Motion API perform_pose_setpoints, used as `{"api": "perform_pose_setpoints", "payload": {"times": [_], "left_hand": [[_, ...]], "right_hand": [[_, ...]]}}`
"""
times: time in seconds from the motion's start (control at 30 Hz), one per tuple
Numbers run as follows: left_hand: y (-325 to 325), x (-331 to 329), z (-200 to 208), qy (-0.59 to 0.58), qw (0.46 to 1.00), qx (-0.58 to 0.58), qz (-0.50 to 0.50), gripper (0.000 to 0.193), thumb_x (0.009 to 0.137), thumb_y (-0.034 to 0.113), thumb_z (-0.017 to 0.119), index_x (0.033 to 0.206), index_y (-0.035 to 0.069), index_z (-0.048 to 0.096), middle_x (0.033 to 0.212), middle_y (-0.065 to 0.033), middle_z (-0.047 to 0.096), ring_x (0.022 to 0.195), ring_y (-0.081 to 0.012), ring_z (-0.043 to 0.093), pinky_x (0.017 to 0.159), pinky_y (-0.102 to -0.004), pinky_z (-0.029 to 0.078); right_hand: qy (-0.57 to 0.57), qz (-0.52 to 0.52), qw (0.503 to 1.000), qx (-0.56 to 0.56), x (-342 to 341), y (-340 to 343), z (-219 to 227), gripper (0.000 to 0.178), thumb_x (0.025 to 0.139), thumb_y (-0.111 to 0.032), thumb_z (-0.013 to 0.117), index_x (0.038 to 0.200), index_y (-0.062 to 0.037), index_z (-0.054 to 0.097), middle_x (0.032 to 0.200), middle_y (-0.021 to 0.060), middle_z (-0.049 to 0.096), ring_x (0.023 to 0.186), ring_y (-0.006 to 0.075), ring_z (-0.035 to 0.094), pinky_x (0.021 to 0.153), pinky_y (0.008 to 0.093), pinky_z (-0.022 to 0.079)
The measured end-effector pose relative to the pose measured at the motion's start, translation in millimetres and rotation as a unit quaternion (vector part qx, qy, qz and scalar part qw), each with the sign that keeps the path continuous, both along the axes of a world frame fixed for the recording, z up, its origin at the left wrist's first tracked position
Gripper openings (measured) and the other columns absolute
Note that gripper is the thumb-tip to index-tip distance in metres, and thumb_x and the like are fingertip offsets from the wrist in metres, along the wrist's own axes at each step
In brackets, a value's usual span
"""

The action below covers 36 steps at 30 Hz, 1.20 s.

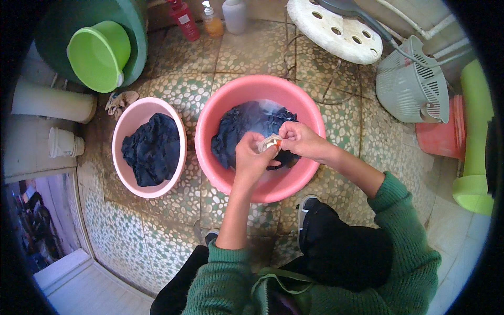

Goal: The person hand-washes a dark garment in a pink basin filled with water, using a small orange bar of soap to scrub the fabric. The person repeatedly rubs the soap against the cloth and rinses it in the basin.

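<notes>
Over the large pink basin point(210, 113) my two hands meet, fingers closed. Between them is a small pale, folded-looking item point(270, 141) with an orange spot; its kind is too small to make out. My left hand point(251, 156) grips it from the left, and my right hand point(302, 142) pinches its right side. Below the hands, dark blue clothes point(236, 123) lie in cloudy, sudsy water. A smaller pale pink basin point(118, 160) stands to the left, holding a dark, bunched garment point(152, 149).
Bright green bucket point(100, 55) sits in a dark green tub point(137, 31) at the far left. Several bottles point(212, 21) line the back wall. A white stool point(336, 31) bears a shower head point(346, 6); a grey basket point(401, 86) stands at right. A crumpled cloth point(121, 102) lies nearby.
</notes>
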<state>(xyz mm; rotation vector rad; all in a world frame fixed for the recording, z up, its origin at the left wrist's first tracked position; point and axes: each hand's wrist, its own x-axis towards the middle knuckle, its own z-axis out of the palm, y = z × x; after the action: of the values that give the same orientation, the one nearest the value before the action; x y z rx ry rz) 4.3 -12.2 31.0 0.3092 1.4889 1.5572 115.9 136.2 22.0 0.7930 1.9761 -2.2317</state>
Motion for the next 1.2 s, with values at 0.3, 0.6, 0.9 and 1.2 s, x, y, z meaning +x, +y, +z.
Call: {"api": "perform_pose_setpoints", "payload": {"times": [0.3,0.6,0.9,1.2], "left_hand": [[-1,-9,-18,0.424,0.89,-0.16,0.049,0.027,0.071,0.003,0.075,0.086,-0.001,0.052,0.072,-0.0136,0.064,0.06,-0.0202,0.067,0.046,-0.034,0.053],[3,-13,29,0.343,0.917,-0.205,-0.006,0.03,0.067,0.008,0.075,0.087,0.001,0.055,0.077,-0.0231,0.065,0.075,-0.0407,0.067,0.071,-0.0466,0.051],[6,-28,60,0.386,0.9,-0.191,-0.061,0.023,0.069,0.009,0.074,0.085,0.001,0.06,0.079,-0.0264,0.066,0.081,-0.045,0.066,0.071,-0.0489,0.05],[20,-70,101,0.36,0.891,-0.23,-0.157,0.015,0.071,0.008,0.074,0.075,0.001,0.061,0.068,-0.0076,0.064,0.075,-0.0188,0.067,0.065,-0.0375,0.052]], "right_hand": [[-0.008,0.036,0.999,0.002,-4,-10,18,0.012,0.09,-0.005,0.062,0.099,-0.0007,0.057,0.088,0.0043,0.063,0.084,0.0106,0.06,0.071,0.0296,0.05],[0.051,0.003,0.983,0.178,-9,-12,7,0.026,0.077,-0.017,0.077,0.073,-0.0045,0.055,0.069,0.0019,0.056,0.068,0.0113,0.052,0.06,0.0324,0.042],[0.03,0.016,0.936,0.35,-26,-9,37,0.032,0.065,-0.02,0.08,0.061,-0.0066,0.052,0.059,0.0111,0.052,0.053,0.0243,0.049,0.052,0.0382,0.038],[0.129,0.057,0.962,0.236,-53,12,42,0.024,0.073,-0.009,0.071,0.066,-0.0079,0.048,0.062,-0.0003,0.042,0.06,0.0072,0.043,0.052,0.029,0.034]]}}
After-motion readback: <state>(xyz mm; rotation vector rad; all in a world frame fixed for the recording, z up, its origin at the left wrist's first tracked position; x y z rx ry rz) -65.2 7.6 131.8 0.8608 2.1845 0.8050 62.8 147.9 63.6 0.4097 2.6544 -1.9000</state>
